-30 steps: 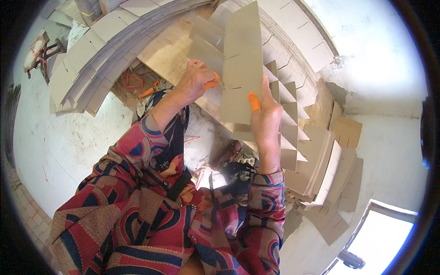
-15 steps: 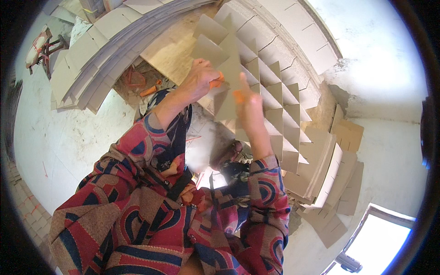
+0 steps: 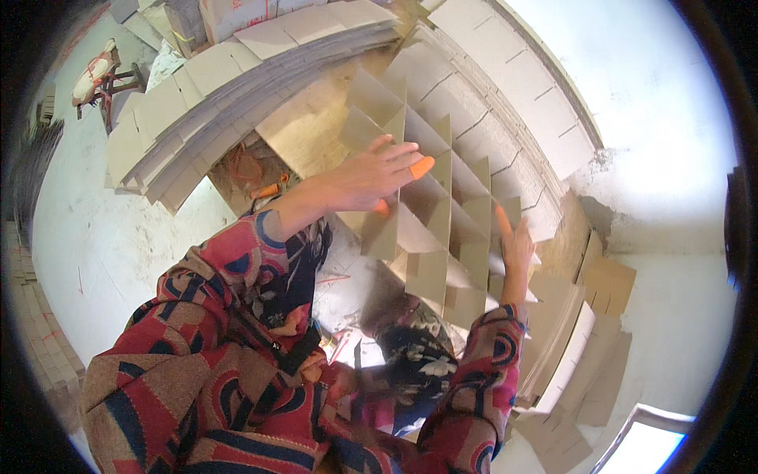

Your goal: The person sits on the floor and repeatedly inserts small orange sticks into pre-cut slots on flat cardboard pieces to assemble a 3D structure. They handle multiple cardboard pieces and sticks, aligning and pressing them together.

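Observation:
A grey-brown cardboard divider grid [image 3: 426, 272] of interlocked strips stands in front of me, its open cells facing up. My left hand [image 3: 383, 172] lies over its left part with the fingers stretched out and apart. Orange finger covers show on that hand. At the grid's right edge my right hand [image 3: 517, 249] is raised with its fingers extended, one of them in an orange cover. The right palm rests against or close beside the outer strips; which of these, I cannot tell. Neither hand is gripping a strip.
Slotted cardboard strips lie in a long stack [image 3: 213, 75] at the far left and another stack [image 3: 474, 110] behind the grid. More cardboard sheets [image 3: 557, 316] lean at the right by the wall. A small stool [image 3: 110, 83] stands far left, and an orange object [image 3: 268, 190] lies near my left forearm.
My hands have moved apart: the left has opened from a closed grip near an upright strip, and the right has shifted right to the grid's edge. That strip now sits lower among the others.

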Demonstrator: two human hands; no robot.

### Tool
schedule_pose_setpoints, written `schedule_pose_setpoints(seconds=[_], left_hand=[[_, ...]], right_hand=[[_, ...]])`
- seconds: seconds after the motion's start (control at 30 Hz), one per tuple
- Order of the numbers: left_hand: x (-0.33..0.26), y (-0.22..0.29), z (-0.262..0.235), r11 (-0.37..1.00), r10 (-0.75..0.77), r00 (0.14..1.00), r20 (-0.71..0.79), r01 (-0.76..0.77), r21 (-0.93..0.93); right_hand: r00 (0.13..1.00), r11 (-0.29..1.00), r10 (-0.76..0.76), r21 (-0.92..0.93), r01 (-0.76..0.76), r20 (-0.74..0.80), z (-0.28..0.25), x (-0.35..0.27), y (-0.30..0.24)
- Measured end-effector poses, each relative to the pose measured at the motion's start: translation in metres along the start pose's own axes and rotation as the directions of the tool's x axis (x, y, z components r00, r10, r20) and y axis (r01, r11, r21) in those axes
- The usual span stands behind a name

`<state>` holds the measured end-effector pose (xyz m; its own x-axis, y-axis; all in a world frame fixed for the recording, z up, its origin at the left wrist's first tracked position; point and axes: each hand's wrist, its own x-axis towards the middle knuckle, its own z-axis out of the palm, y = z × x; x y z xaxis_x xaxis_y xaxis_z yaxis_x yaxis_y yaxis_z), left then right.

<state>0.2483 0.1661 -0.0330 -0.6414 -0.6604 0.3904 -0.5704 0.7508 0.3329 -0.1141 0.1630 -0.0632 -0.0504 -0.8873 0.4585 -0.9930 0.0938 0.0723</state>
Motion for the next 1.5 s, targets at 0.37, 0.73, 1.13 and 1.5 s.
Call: schedule_pose_setpoints(seconds=[0.37, 0.73, 1.13, 1.5], left_hand=[[0.053, -0.010, -0.009, 0.930, 0.353, 0.928, 0.119, -0.362, 0.061], [-0.116, -0.131, -0.150, 0.420, -0.058, 0.911, -0.409, 0.394, 0.817], [-0.036, -0.070, -0.061, 0.982, -0.101, 0.896, -0.433, 0.161, 0.103], [0.157, 0.001, 0.064, 0.981, 0.166, 0.969, -0.180, -0.181, -0.067]], right_hand=[[0.873, 0.929, -0.323, 0.301, 0.218, 0.366, -0.115, -0.065, -0.079], [0.982, 0.938, -0.186, -0.306, 0.165, -0.042, -0.164, -0.096, 0.004], [0.813, 0.719, 0.563, -0.573, -0.393, 0.149, -0.136, -0.222, 0.180], [0.534, 0.540, 0.833, 0.002, -0.842, -0.146, -0.190, -0.161, 0.139]])
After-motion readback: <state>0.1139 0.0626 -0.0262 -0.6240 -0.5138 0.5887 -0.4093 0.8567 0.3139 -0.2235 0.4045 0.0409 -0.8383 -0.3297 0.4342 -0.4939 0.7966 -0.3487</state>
